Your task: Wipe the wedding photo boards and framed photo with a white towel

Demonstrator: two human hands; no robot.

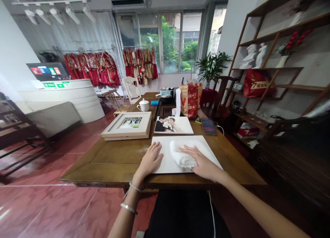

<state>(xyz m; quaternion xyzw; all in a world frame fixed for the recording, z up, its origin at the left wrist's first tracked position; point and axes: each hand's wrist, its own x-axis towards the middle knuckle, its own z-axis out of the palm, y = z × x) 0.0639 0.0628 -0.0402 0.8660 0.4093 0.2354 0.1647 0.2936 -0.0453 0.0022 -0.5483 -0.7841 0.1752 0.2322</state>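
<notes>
A flat white board [165,165] lies at the near edge of the wooden table in front of me. On its left side rests my left hand [152,158], open, with the fingers stretched out over the board's edge. My right hand [197,159] presses down on a folded white cloth [177,153], its fingers laid over the top and around the near side. The cloth sits on the right half of the board and hides part of it. Just beyond the board is a white panel [182,125] with a photo of two people in formal dress.
A light-framed picture [108,132] lies left on the wooden table [103,159]. Behind are a lidded white cup [143,105], a blue box [154,103] and a red paper bag [189,100]. A dark device [209,127] with a white cable lies to the right.
</notes>
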